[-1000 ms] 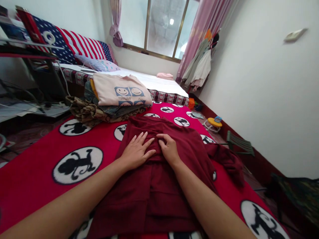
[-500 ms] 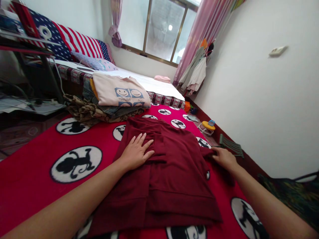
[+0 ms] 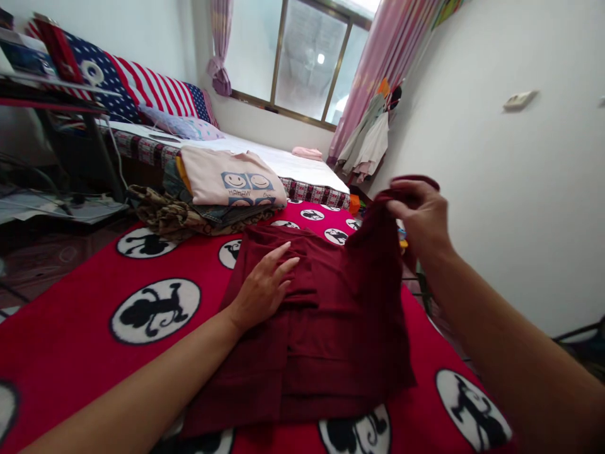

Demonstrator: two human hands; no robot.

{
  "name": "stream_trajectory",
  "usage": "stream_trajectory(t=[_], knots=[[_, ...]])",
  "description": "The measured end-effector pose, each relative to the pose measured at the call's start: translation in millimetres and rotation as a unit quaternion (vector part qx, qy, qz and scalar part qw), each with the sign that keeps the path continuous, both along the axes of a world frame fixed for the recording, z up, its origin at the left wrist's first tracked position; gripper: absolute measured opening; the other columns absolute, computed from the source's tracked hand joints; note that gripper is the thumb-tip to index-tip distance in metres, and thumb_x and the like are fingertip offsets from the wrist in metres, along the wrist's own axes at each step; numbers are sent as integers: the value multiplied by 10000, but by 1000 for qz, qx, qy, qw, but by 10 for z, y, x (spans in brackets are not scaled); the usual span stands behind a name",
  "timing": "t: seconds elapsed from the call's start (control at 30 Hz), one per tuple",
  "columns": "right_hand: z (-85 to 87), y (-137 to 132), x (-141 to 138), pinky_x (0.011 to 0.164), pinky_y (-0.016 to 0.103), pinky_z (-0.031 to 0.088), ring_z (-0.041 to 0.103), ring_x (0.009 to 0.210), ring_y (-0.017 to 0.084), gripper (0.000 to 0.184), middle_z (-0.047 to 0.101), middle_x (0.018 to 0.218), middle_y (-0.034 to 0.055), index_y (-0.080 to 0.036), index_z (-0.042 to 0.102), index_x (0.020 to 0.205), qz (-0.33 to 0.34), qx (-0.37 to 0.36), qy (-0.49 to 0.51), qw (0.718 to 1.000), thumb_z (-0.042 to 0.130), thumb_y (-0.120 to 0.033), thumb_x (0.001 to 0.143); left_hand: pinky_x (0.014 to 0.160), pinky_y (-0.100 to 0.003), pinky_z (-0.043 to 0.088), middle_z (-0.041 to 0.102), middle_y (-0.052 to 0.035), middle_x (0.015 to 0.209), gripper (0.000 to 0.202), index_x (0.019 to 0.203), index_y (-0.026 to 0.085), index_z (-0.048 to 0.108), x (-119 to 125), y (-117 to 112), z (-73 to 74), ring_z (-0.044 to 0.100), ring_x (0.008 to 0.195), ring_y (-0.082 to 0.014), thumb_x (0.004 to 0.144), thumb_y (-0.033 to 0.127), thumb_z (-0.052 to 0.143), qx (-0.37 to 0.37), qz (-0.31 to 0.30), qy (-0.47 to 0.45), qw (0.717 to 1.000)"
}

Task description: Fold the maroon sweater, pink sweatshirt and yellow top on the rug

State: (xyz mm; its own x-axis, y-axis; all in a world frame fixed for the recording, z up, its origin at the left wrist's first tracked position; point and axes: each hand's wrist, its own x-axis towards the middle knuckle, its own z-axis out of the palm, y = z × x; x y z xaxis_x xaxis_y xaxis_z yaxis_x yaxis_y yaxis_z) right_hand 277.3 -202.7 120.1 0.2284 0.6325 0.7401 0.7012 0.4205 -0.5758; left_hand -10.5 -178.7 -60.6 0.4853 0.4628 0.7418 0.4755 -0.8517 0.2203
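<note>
I'm working on the maroon garment [image 3: 331,353], which is lying mid-blanket, and my right hand [image 3: 420,217] is closed, pinching its raised edge [image 3: 378,227] up high between fingers and thumb. My left hand [image 3: 262,287] is open, palm down, pressing the layers flat, seemingly to stop them sliding while the edge lifts. Toward the far edge of the red blanket [image 3: 61,302], a pale shirt [image 3: 231,180] is resting on jeans [image 3: 217,214] and a patterned cloth [image 3: 161,214], well clear of my work.

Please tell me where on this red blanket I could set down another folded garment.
The red blanket is bare left of the maroon garment, below the patterned cloth. It is crowded at the far end, around the folded pink sweatshirt.
</note>
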Motion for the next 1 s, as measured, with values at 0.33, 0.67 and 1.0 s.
stream_trajectory(t=[0.33, 0.67, 1.0], knots=[[-932, -1016, -525, 1018, 476, 464, 568, 1185, 279, 326, 614, 1261, 63, -305, 701, 1105, 122, -238, -170, 948, 722, -322, 780, 1183, -481, 269, 242, -100, 1574, 620, 1390, 206, 458, 12, 31, -16, 192, 1467, -277, 798, 23, 467, 28, 68, 9, 997], [-1635, -1506, 35, 912, 408, 499, 619, 1035, 257, 371, 655, 1104, 83, -216, 618, 1155, -10, -311, -126, 942, 652, -301, 796, 1039, -451, 416, 608, -71, 1269, 314, 1063, 231, 694, 0, 151, -102, 474, 1265, -275, 779, 149, 589, -75, 77, 20, 994], [-1318, -1718, -391, 665, 252, 461, 589, 763, 162, 90, 599, 821, 30, -212, 615, 906, 88, -256, -116, 956, 550, -167, 865, 907, -360, 457, 698, -45, 969, 163, 929, 206, 665, -54, 198, -23, 614, 972, -215, 887, 168, 513, -110, 60, -119, 985]])
